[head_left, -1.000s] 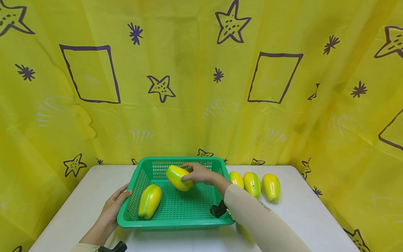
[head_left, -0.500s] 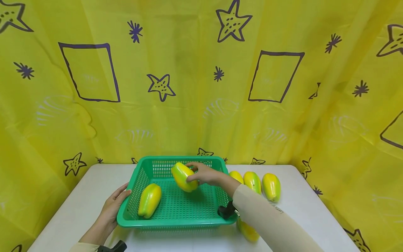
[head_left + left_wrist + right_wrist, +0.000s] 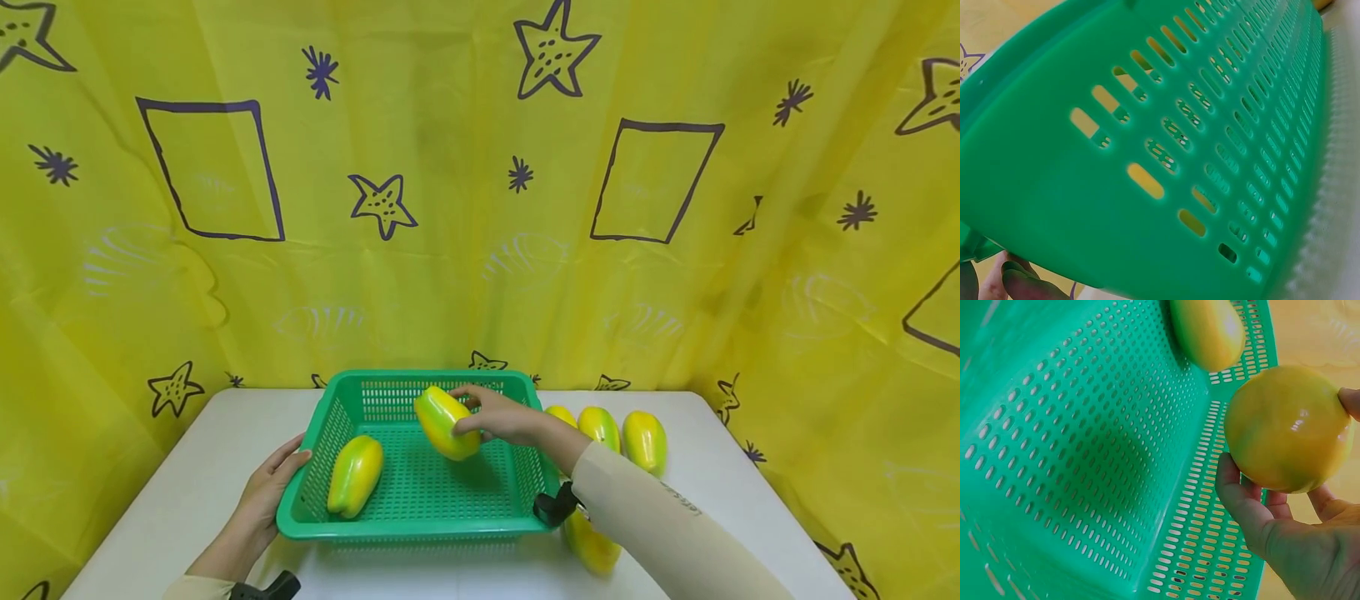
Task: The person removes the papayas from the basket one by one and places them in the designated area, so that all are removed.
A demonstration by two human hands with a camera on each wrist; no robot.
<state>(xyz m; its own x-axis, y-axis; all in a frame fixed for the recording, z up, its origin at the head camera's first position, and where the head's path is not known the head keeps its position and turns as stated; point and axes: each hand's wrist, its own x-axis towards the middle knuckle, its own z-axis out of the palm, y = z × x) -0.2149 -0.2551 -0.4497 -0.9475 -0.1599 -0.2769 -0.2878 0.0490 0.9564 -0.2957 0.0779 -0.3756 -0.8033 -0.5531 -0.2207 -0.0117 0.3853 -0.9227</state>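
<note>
A green perforated basket stands on the table, and its outer wall fills the left wrist view. My left hand grips the basket's left rim, thumb on the edge. Above the basket floor, right of its middle, my right hand holds a yellow-green papaya tilted to the left. From the right wrist, fingers and thumb curl round the papaya's sides, clear of the floor. Another papaya lies inside the basket by the left wall.
Right of the basket, several papayas lie on the white table: one far right, others partly behind the basket and forearm. One papaya sits at the basket's front right corner, partly under the right sleeve. A yellow curtain hangs behind.
My right hand has shifted a little to the right with the papaya, still above the basket floor. More of the papaya near the front right corner shows. The left hand stays on the rim.
</note>
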